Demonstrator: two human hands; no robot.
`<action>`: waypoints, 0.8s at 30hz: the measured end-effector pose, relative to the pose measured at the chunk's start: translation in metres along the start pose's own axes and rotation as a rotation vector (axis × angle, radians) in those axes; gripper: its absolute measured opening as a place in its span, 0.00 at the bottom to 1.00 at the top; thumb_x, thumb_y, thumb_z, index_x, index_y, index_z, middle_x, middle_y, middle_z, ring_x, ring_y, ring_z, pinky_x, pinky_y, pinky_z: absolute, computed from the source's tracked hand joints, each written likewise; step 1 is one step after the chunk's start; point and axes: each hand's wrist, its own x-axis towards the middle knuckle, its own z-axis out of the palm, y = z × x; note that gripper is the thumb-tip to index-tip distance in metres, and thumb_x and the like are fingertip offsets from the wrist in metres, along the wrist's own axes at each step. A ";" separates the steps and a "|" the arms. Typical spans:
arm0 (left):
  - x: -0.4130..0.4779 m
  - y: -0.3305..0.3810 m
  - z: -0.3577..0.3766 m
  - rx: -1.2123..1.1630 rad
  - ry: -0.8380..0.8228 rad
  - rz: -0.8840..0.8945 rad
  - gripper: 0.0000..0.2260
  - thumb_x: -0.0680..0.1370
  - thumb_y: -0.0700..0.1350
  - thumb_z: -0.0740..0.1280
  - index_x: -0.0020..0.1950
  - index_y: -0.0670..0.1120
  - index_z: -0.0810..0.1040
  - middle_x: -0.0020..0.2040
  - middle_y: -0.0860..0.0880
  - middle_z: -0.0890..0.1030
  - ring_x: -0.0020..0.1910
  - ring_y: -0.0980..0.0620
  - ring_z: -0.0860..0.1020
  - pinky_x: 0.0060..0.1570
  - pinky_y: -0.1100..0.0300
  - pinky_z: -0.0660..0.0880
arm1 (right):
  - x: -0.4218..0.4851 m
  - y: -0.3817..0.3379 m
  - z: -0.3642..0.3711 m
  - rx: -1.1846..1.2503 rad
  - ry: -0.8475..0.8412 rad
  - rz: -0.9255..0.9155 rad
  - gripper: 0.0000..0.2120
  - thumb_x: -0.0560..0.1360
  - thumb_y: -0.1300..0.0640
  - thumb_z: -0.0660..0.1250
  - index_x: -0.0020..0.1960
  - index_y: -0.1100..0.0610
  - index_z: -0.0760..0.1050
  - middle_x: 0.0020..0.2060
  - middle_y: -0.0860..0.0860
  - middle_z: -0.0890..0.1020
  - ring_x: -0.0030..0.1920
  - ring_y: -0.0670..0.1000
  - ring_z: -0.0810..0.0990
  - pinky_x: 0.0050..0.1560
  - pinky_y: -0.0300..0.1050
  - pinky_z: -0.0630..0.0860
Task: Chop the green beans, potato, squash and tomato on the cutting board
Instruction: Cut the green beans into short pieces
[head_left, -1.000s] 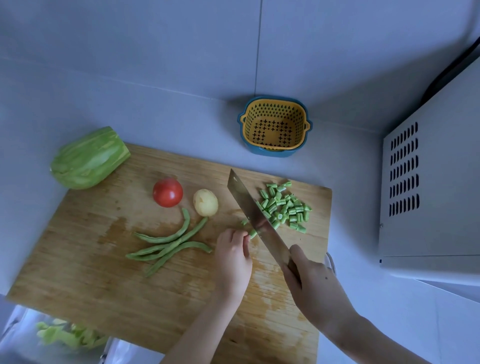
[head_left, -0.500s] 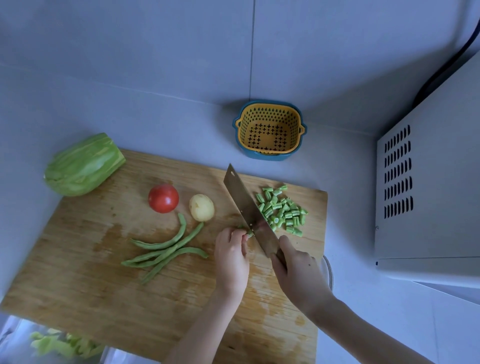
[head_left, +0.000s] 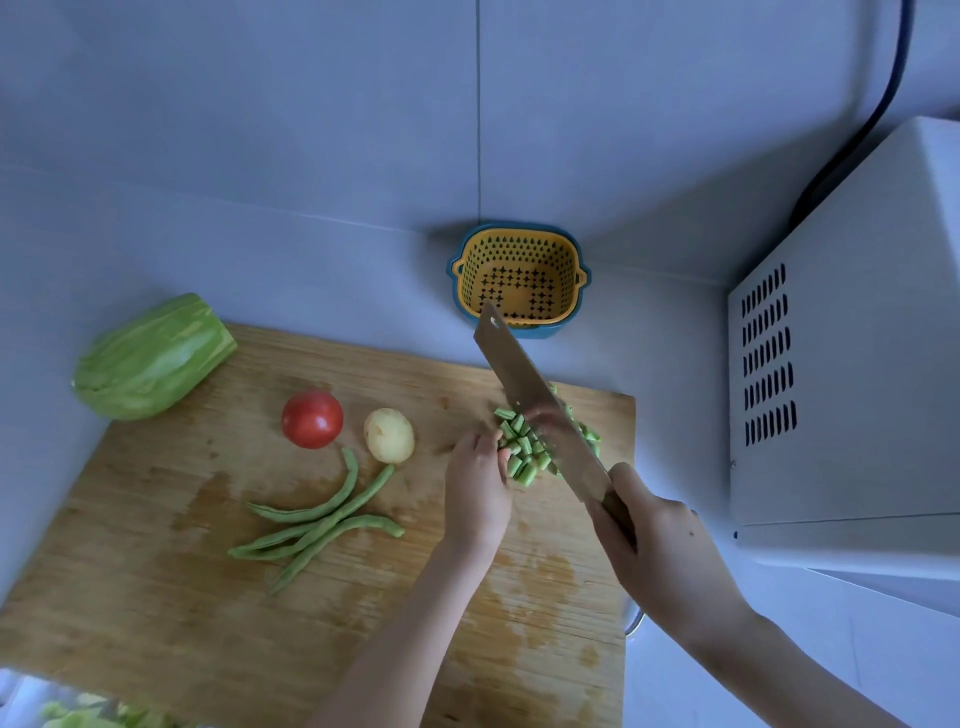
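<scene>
Though green bean chunks (head_left: 519, 452) are cut, whole green beans (head_left: 322, 525), red tomato (head_left: 312, 420), yellow potato (head_left: 389, 435), green squash (head_left: 150, 358) remain; right hand (head_left: 660, 551) clamps steel cleaver (head_left: 540, 410), left hand (head_left: 475, 493) grip unclear.

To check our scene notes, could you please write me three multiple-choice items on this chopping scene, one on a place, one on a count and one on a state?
1. Where does the yellow basket stand relative to the cutting board?
A. On it.
B. Beyond its far edge, by the wall.
C. Off its near edge.

2. How many potatoes lie on the board?
A. One.
B. Two.
C. Three.

3. What is the right hand doing?
A. Lying open and empty.
B. Gripping the knife by its handle.
C. Pressing flat on the board.

Answers: 1 B, it stands past the board's far edge, at the wall; 2 A, only one lies there, beside the tomato; 3 B, its fingers wrap the handle.
</scene>
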 end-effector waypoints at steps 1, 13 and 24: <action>-0.001 -0.002 -0.003 -0.017 0.004 -0.013 0.08 0.77 0.34 0.64 0.53 0.36 0.79 0.46 0.42 0.80 0.43 0.46 0.79 0.44 0.56 0.75 | -0.001 -0.001 -0.003 -0.018 0.013 -0.024 0.22 0.73 0.60 0.68 0.36 0.47 0.55 0.20 0.45 0.57 0.21 0.48 0.56 0.22 0.37 0.51; 0.001 -0.021 -0.098 -0.269 0.632 -0.166 0.06 0.76 0.39 0.65 0.46 0.37 0.80 0.38 0.48 0.77 0.34 0.54 0.71 0.37 0.73 0.65 | -0.012 0.020 -0.010 -0.314 0.025 -0.173 0.15 0.55 0.68 0.76 0.35 0.57 0.74 0.21 0.47 0.69 0.19 0.52 0.67 0.19 0.37 0.59; -0.040 -0.119 -0.134 0.505 -0.418 -0.327 0.32 0.71 0.53 0.69 0.72 0.49 0.63 0.68 0.47 0.67 0.67 0.45 0.64 0.68 0.49 0.61 | -0.010 0.007 0.000 0.055 0.045 -0.016 0.10 0.69 0.57 0.72 0.39 0.50 0.70 0.22 0.47 0.72 0.30 0.53 0.70 0.29 0.36 0.68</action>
